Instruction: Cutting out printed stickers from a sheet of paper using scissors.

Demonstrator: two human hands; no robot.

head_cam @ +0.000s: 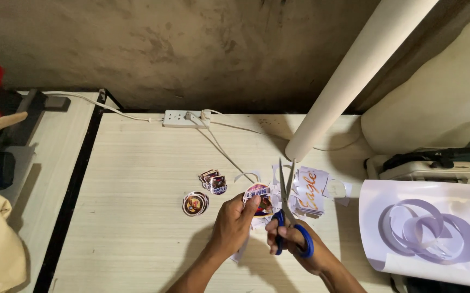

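**Scissors at work on a sticker**

Beyond both hands, a paper roll (354, 70) leans over the table (137, 228). The right hand (292, 241) grips blue-handled scissors (287, 206) (blades parted); the left hand (235, 222) pinches a sticker (256, 191) beside them.

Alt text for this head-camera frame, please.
A person's right hand holds open blue-handled scissors while the left hand grips a printed sticker over a pale wooden table; small stacks of cut stickers lie beside them.

Scissors (287, 209) have shiny metal blades and blue plastic handles; stickers (257, 191) look like glossy paper, table (137, 179) is pale matt woodgrain.
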